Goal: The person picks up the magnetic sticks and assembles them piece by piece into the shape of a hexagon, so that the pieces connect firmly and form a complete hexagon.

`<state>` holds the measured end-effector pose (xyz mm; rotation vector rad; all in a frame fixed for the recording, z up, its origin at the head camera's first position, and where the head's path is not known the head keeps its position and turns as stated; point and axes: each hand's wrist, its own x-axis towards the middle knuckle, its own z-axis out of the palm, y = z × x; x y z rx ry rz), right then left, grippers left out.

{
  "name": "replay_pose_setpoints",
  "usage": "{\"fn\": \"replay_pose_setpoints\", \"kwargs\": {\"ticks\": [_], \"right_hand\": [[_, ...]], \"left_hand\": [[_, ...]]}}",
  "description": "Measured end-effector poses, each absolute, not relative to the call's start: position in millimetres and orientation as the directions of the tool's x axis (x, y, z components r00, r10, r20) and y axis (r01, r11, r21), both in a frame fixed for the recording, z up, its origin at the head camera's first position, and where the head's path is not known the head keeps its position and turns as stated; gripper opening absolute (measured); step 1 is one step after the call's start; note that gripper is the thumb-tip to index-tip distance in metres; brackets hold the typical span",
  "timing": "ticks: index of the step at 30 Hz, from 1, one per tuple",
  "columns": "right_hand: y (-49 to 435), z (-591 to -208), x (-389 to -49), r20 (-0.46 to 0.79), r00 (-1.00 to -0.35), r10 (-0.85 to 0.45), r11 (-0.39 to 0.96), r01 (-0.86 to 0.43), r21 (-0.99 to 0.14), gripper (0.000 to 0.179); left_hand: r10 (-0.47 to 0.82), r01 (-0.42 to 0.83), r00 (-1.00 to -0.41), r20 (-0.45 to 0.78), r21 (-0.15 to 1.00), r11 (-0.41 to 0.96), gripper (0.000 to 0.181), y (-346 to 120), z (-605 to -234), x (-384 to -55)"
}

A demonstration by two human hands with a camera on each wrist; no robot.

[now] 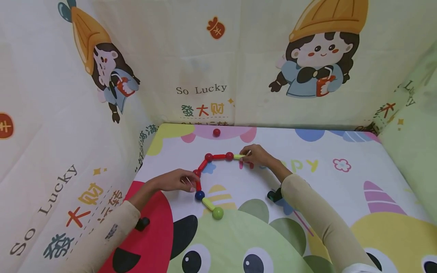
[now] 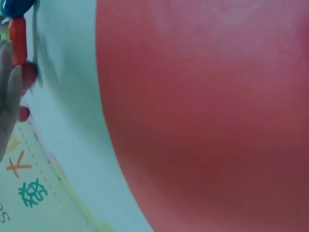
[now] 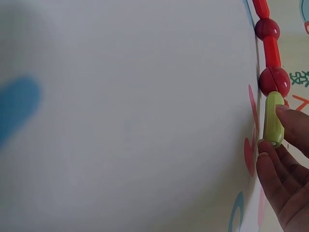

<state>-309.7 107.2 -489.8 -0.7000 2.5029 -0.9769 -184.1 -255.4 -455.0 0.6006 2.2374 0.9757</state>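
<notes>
A curved chain of toy rods and balls lies on the printed table covering. My left hand pinches the red rod between a red ball and the blue ball. Beyond the blue ball, a light green rod leads to a green ball. Two more red rods and red balls run up and across to the end red ball. There my right hand holds another light green rod between thumb and fingers, its tip against that ball.
A loose red ball sits near the table's back edge. Printed cloth walls stand behind and on both sides. A small black object shows beside the right sleeve, and another black piece by the left sleeve.
</notes>
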Motion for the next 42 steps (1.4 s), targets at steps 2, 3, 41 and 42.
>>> {"fn": "replay_pose_setpoints", "kwargs": {"ticks": [2, 3, 41, 42], "right_hand": [[108, -489, -309, -0.151, -0.812, -0.564, 0.638, -0.312, -0.705, 0.026], [108, -489, -309, -0.152, -0.813, -0.562, 0.638, -0.309, -0.705, 0.025], [94, -493, -312, -0.158, -0.804, -0.573, 0.626, -0.305, -0.718, 0.025], [92, -493, -312, -0.162, -0.804, -0.572, 0.628, -0.302, -0.718, 0.025]], "left_hand": [[0.578, 0.149, -0.751, -0.319, 0.771, 0.619, 0.049, -255, -453, -188], [0.560, 0.150, -0.775, -0.294, 0.774, 0.615, 0.051, -255, -452, -191], [0.344, 0.050, -0.882, -0.323, 0.662, 0.748, 0.036, -245, -471, -199], [0.340, 0.051, -0.884, -0.322, 0.656, 0.753, 0.035, -246, -470, -200]]}}
